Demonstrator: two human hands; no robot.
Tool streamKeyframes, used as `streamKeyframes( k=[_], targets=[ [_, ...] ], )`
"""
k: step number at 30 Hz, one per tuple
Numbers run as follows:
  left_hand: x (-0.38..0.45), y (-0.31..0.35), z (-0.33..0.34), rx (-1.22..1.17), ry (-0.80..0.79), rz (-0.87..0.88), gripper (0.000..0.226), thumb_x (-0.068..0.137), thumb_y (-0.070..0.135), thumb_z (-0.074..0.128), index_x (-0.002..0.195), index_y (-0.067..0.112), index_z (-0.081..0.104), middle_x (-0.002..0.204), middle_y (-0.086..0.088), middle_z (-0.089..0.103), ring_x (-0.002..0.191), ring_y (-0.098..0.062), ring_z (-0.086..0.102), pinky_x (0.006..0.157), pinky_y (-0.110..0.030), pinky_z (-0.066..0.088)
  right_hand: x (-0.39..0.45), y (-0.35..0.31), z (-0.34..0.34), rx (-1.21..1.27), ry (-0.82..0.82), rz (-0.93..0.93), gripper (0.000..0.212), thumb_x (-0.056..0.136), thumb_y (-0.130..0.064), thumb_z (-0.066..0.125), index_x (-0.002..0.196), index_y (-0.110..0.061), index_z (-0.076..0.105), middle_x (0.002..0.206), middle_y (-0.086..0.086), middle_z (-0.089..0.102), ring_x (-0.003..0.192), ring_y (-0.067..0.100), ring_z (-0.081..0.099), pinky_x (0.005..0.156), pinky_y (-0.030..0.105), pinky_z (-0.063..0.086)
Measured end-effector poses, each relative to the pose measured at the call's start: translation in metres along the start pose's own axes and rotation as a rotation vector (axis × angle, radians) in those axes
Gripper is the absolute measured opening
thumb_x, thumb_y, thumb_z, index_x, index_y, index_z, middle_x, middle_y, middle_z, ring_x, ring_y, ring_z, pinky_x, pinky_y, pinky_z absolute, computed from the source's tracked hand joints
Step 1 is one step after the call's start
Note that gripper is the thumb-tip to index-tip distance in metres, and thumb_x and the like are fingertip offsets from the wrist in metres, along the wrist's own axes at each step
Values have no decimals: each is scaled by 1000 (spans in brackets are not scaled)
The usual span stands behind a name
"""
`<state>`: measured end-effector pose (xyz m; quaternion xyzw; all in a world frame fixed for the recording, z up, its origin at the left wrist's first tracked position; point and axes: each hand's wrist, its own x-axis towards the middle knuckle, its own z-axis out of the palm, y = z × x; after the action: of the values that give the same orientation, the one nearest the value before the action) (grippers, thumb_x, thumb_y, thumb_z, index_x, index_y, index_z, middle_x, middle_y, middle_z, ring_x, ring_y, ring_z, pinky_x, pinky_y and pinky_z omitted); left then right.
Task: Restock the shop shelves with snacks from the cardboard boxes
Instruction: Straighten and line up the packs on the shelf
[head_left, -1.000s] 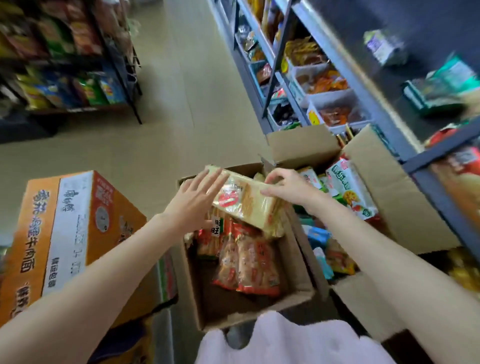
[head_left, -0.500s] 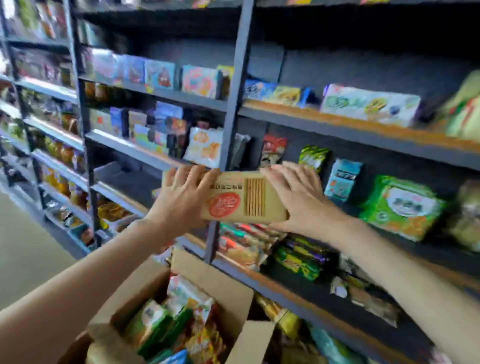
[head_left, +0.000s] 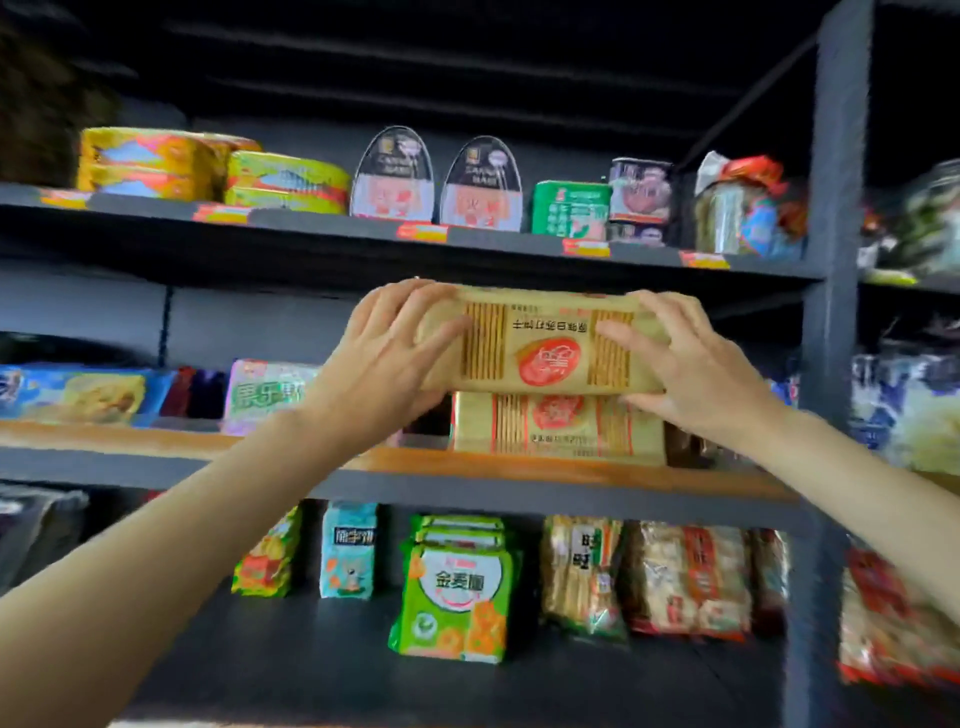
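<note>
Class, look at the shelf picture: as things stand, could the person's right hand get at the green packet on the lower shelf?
Probably not at once. The right hand is busy gripping the yellow cracker pack together with the left hand. The green packet itself stands unblocked at the shelf front, so a freed hand could likely reach it.

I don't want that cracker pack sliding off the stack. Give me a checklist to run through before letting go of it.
1. Both hands on the cracker pack: left hand and right hand hold its ends. Ok.
2. Matching pack underneath on the middle shelf: ok.
3. Lined up with the lower pack: roughly, shifted slightly left. Ok.
4. Pack resting fully on the lower one: cannot tell.
5. Printed side upright: text reads upside down. Not ok.
6. Clearance under the upper shelf: cannot tell.
</note>
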<state>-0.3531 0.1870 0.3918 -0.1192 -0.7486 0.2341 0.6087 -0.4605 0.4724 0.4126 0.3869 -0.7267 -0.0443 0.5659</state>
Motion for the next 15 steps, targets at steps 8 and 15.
streamKeyframes(
  k=[8, 15],
  targets=[
    [57, -14, 98, -221, -268, -158, 69, 83, 50, 16, 125, 15, 58, 135, -10, 51, 122, -33, 47, 100, -45, 39, 58, 93, 71, 346, -341, 97, 64, 71, -56, 68, 129, -42, 43, 140, -1, 42, 127, 24, 36, 108, 34, 25],
    [67, -36, 164, -340, -540, -189, 66, 86, 50, 15, 141, 21, 38, 152, -2, 28, 141, -18, 23, 115, -34, 20, 70, 106, 151, 325, -402, 122, 63, 76, -42, 74, 132, -36, 46, 140, 3, 36, 125, 28, 32, 108, 35, 28]
  ],
)
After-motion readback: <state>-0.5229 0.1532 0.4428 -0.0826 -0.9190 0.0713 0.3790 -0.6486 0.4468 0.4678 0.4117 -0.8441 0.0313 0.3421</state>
